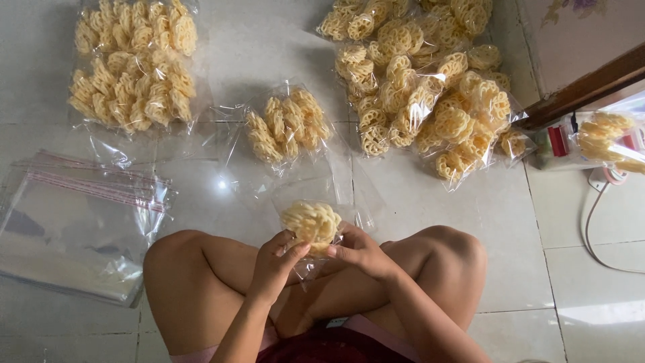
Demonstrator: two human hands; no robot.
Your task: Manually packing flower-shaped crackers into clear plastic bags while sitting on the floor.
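I sit cross-legged on a tiled floor. My left hand (277,263) and my right hand (359,252) together hold a small clear plastic bag (311,225) with a few yellow flower-shaped crackers inside, just above my knees. Both hands pinch the bag's lower part, fingers curled around it. Just beyond it on the floor lies another filled clear bag of crackers (287,126).
A stack of empty clear bags with red strips (80,222) lies at the left. Filled cracker bags (131,64) sit at the far left, and a big pile of them (420,81) at the far right. A sealing device with a white cord (591,144) stands at the right, beside a wooden frame.
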